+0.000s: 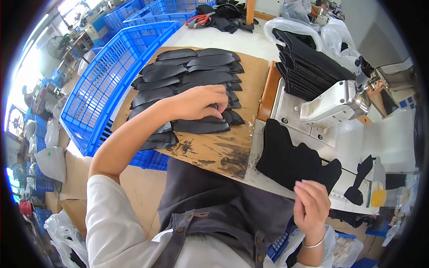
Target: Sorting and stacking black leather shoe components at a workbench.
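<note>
Rows of curved black pieces (210,77), leather-like and overlapping, lie on a brown board (248,89) in front of me. My left hand (201,102) reaches over them from the left, its fingers curled and pinched at the edge of a black piece (201,126) in the near rows. The fingertips partly hide what is gripped. To the right, a wavy-edged black fabric panel (286,156) lies flat on the white table by the sewing machine (328,105). My right hand (312,207) is at the panel's near edge, palm turned inward, fingers loosely extended, with nothing visible in it.
Blue plastic crates (114,78) stand left of the board. A stack of black panels (308,62) sits behind the machine among clear plastic bags (337,38). Red-handled scissors (200,20) lie at the back. A narrow black cut piece (359,181) rests at the right.
</note>
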### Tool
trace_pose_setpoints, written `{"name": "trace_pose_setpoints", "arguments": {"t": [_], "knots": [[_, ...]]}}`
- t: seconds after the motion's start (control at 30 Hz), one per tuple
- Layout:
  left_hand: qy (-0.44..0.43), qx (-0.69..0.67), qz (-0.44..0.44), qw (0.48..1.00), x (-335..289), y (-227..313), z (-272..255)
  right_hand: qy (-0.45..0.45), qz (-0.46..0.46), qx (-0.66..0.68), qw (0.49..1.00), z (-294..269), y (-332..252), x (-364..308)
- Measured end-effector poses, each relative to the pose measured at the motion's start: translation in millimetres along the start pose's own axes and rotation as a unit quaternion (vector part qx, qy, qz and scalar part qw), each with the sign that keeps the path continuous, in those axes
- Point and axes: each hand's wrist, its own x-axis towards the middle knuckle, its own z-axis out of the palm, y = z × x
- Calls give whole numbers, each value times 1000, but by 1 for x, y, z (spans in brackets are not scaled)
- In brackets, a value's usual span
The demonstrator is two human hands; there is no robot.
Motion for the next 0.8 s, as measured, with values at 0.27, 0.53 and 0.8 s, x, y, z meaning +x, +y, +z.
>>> {"name": "trace_pose_setpoints", "arguments": {"t": [0.27, 0.53, 0.8], "knots": [[88, 11, 20, 996, -10, 0, 19, -112, -192, -36, 974, 86, -15, 103], [154, -148, -107, 971, -40, -9, -4, -160, -206, -14, 965, 122, -7, 111], [407, -316, -18, 857, -108, -19, -82, -210, -159, 54, 963, 134, -3, 133]]}}
